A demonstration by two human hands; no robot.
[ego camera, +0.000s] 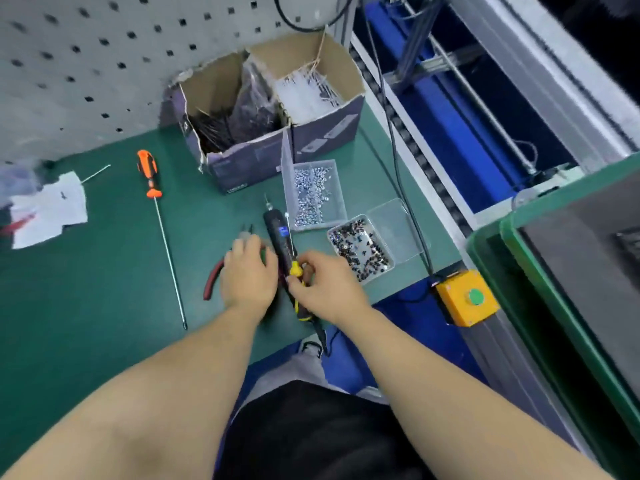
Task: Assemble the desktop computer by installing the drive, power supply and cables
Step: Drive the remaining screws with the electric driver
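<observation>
From the head camera I saw both of my hands down on the green bench mat (104, 306), close together near its front edge. My right hand (327, 289) had its fingers curled round the yellow-and-black handle of a small screwdriver (295, 268), whose thin shaft pointed away from me toward the trays. My left hand (247, 271) lay palm down over a pair of red-handled pliers (213, 277); its fingers were bent over the tool, but I could not tell whether they actually gripped it or only rested there. Between the two hands, just beside the small screwdriver, a black electric screwdriver (277, 233) lay on the mat with its bit pointing away from me. Beyond it stood a clear tray of silver screws (311, 199), and to its right a second clear tray of dark screws (360, 251) with its lid open beside it. A torn cardboard box (270, 109) of black and white cable ties sat behind the trays, against the pegboard (86, 64). Well to the left a long orange-handled screwdriver (162, 230) lay along the mat, with crumpled paper (52, 209) farther left. At the right a yellow box with a green button (465, 297) sat off the mat's corner, and a green crate (554, 271) held something dark that I could not make out.
</observation>
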